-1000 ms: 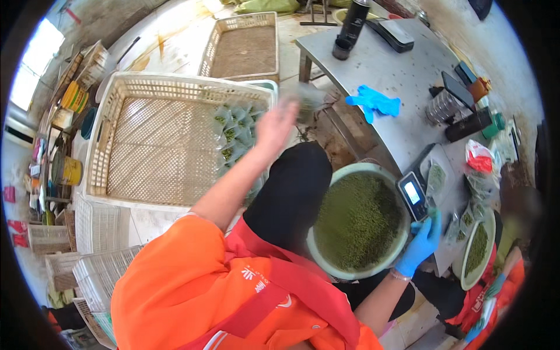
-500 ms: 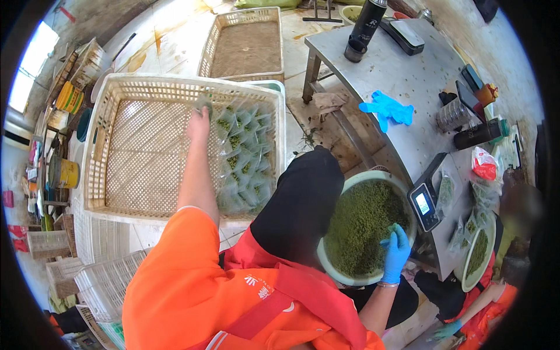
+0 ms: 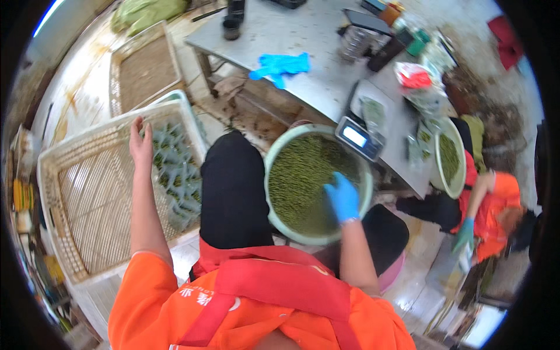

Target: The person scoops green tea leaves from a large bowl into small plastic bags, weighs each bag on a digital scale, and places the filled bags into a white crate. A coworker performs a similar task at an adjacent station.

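My bare left hand [image 3: 140, 143] is over the pale plastic crate [image 3: 58, 224], its fingers apart and nothing in them. Beside it, in the crate's right part, lie rows of small clear bags [image 3: 175, 169] with green contents. My right hand [image 3: 342, 198], in a blue glove, is down at a pale green basin [image 3: 269, 201] between my knees. It touches the heap of small green berries [image 3: 297, 175] inside. Its fingers look stretched and apart, though blurred, and I see nothing held in them.
A metal table [image 3: 326, 76] bears a lit scale [image 3: 354, 135], a filled bag [image 3: 372, 111], a blue glove [image 3: 280, 67] and bottles. Another crate [image 3: 146, 67] lies on the floor ahead. At the right, a co-worker [image 3: 487, 204] in orange sits by another basin [image 3: 461, 181].
My view has swung to the right. My left hand has let go of a small bag at the crate. My right hand has gone from a pinch above the basin down to the berries.
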`<state>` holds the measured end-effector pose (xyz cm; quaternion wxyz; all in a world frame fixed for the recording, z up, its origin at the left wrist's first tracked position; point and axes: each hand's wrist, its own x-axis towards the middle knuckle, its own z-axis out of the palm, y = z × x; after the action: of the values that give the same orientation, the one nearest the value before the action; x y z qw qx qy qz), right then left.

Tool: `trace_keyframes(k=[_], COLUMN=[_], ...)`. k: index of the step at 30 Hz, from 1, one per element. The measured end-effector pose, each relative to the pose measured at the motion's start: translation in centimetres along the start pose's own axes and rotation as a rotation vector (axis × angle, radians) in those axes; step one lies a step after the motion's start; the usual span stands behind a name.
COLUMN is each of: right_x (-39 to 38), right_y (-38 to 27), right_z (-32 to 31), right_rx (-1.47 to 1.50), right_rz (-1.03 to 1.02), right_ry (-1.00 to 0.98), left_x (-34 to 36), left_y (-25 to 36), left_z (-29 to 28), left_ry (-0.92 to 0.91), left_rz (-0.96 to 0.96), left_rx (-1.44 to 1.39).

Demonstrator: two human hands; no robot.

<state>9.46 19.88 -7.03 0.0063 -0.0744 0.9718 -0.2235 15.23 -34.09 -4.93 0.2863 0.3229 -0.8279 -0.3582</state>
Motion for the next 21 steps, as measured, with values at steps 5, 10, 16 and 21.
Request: trace_keyframes(k=[5, 10, 16, 21], right_x=[-1.3, -2.0, -1.8, 3.6], right_y=[1.0, -1.7, -2.8, -2.5], right_z=[2.2, -2.7, -7.5, -9.0], right_rx=[0.159, 0.805, 0.787, 0.194], right_rz=[0.052, 0.325, 0.34, -0.155], right_ry=[-0.2, -0.159, -0.169, 0.524], left_x=[-5.1, -13.9, -21.2, -22.1], left_y=[13.4, 23.5, 24.7, 23.5], left_z=[6.6, 10.7, 17.1, 17.8], left_ry=[-0.322, -0.913, -1.288, -1.124], left_rz=[0.355, 0.621, 0.875, 0.922], left_rx=[-0.272, -0.232, 0.004, -0.15])
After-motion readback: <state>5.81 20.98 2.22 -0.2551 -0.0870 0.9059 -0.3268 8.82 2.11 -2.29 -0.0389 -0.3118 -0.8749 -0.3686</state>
